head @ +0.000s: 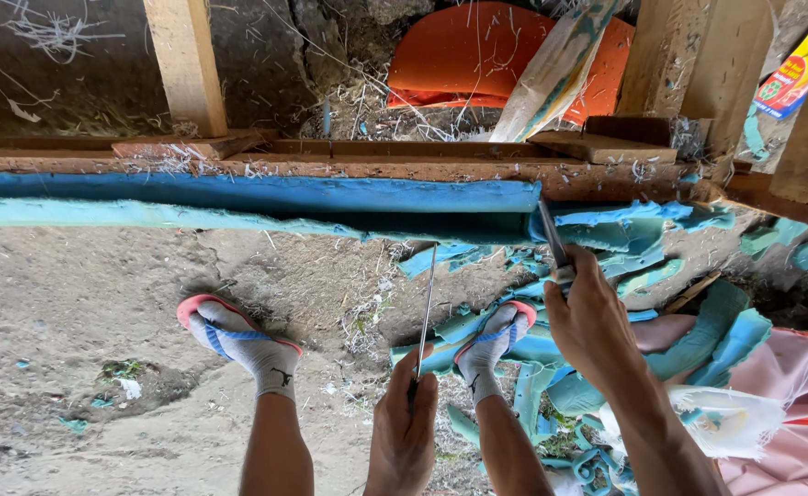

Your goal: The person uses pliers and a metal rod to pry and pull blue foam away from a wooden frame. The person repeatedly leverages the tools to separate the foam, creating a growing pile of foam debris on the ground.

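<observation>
rough wooden beam (330, 168), matt blue foam (238, 195) (torn)

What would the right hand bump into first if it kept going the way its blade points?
The right hand holds a knife aimed up and away, its tip at the cut end of the blue foam strip. Going straight on, it would probably meet that foam first, then the wooden beam behind; depth is unclear.

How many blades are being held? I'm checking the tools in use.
2: a long thin blade in the left hand, a short blade in the right hand.
</observation>
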A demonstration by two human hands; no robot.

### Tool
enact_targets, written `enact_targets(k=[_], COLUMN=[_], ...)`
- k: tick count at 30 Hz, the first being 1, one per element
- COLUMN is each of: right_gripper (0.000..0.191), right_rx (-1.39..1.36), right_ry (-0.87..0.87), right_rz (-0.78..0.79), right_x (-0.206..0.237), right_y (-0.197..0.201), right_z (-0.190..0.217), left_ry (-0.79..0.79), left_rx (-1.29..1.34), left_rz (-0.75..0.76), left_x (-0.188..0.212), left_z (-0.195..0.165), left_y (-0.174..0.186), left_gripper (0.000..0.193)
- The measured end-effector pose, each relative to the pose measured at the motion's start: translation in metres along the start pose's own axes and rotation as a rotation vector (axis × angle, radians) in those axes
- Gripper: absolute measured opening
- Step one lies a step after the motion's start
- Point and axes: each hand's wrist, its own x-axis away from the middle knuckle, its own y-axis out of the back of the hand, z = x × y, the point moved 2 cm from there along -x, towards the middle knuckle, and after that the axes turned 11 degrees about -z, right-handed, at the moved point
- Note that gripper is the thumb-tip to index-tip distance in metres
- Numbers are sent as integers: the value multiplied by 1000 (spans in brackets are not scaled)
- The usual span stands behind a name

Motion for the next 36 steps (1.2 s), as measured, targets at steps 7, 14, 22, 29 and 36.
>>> enact_targets(k=[7, 14, 22, 29, 36], right_gripper=[46, 36, 27, 31, 46], right_rx=[331, 341, 555, 80, -54], right_ry=[499, 582, 737, 421, -64], right_rz=[-66, -22, -82, 185, 560], right_x=[-19, -37, -25, -28, -36], right_y=[25, 23, 35, 34, 45], right_z=[-3, 1, -3, 6, -3], left_ry=[49, 16, -171, -298, -25], left_rx=[-44, -57, -101, -117, -60], left_rz=[28, 39, -18, -51, 76], left_x=[1, -3, -27, -46, -42], left_z=[-3, -17, -37, -54, -51], left_y=[-5, -16, -33, -46, -61], left_gripper=[41, 42, 38, 38, 42])
